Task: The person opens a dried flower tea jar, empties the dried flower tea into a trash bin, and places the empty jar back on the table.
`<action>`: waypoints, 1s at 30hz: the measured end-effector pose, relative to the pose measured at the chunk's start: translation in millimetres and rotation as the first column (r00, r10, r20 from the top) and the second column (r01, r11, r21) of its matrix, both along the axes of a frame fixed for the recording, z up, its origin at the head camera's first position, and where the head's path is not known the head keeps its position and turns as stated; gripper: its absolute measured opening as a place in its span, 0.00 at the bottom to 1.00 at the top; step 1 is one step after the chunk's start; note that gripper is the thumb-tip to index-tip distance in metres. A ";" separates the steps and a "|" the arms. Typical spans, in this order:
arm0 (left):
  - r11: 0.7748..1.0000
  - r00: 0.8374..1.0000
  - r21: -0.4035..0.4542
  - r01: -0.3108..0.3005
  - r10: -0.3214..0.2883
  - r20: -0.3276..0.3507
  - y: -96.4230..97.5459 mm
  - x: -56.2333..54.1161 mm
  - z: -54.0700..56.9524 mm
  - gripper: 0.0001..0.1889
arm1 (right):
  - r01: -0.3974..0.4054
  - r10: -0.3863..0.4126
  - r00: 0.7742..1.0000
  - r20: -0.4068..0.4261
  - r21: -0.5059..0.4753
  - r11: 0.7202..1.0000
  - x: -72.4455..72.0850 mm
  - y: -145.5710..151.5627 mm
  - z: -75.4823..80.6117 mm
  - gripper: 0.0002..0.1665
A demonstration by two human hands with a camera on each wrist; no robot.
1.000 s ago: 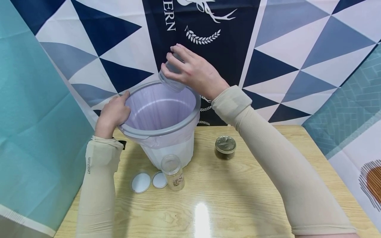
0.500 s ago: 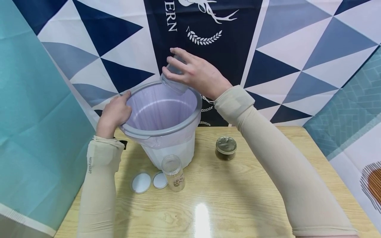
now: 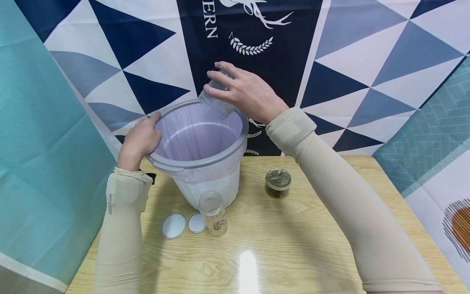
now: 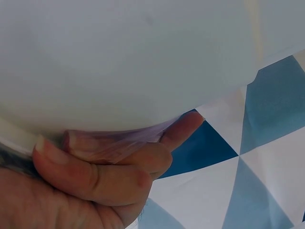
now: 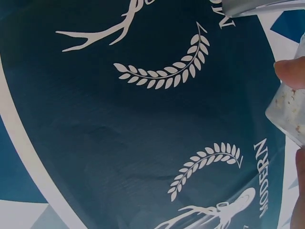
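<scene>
My left hand (image 3: 141, 139) grips the left rim of a trash bin (image 3: 209, 185) lined with a thin purple bag (image 3: 194, 134). In the left wrist view, my fingers (image 4: 112, 183) are bent against the pale bin wall, with a bit of purple film (image 4: 124, 143) stretched over them. Above the back right of the bin, my right hand (image 3: 246, 92) holds a clear plastic jar (image 3: 219, 107), tipped with its mouth toward the bin. Small brown specks cling inside this jar (image 5: 288, 107) in the right wrist view, where it is partly cut off.
An uncapped clear jar (image 3: 213, 214) stands on the wooden table (image 3: 293, 253) before the bin. Two white lids (image 3: 174, 226) lie left of it. A capped jar with dark contents (image 3: 278, 182) stands to the right. Patterned cloth (image 3: 341, 49) hangs behind.
My right hand has shifted a little right and down, tilting the jar somewhat differently over the bin. The left hand keeps its place on the rim.
</scene>
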State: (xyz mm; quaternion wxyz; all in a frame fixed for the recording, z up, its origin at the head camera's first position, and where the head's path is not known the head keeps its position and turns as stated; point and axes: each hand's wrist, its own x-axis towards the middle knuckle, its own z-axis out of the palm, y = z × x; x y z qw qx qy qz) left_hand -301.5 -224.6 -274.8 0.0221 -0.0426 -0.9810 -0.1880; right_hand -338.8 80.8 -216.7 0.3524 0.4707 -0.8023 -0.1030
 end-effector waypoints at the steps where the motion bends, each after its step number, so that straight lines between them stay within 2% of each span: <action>1: 1.000 1.000 0.000 0.001 -0.001 0.002 -0.4 0.2 0.2 0.38 | -0.002 0.002 1.000 0.001 0.005 1.000 0.3 0.3 -0.1 0.36; 10: 1.000 1.000 -0.001 -0.003 0.003 0.004 -3.8 1.7 -0.9 0.38 | -0.030 0.030 0.999 -0.023 -0.002 1.000 2.8 1.0 -3.0 0.42; 15: 0.999 1.000 0.036 -0.002 0.003 -0.018 -4.7 1.9 -3.1 0.39 | -0.023 0.023 0.999 -0.024 -0.014 1.000 2.1 2.1 -7.8 0.42; 17: 0.998 1.000 0.064 -0.011 0.012 -0.016 -5.1 1.2 -4.3 0.36 | -0.019 0.018 1.000 -0.024 -0.025 1.000 0.9 2.6 -10.2 0.40; 20: 0.993 0.999 0.119 -0.026 0.028 -0.016 -5.5 1.2 -7.4 0.33 | -0.016 0.014 1.000 -0.022 -0.077 0.997 -0.5 4.2 -14.0 0.37; 24: 0.981 0.997 0.185 -0.062 0.070 -0.037 -7.4 4.7 -10.1 0.39 | -0.007 0.004 1.000 -0.017 -0.153 0.988 -0.8 6.5 -17.4 0.39; 27: 0.978 0.990 0.180 -0.104 0.120 -0.081 -10.5 7.8 -8.8 0.43 | 0.029 -0.027 1.000 0.011 -0.211 0.977 0.1 8.3 -18.4 0.46; 30: 0.978 0.978 0.145 -0.149 0.168 -0.126 -13.4 11.2 -6.2 0.46 | 0.063 -0.047 0.997 0.061 -0.295 0.954 1.7 11.3 -20.2 0.49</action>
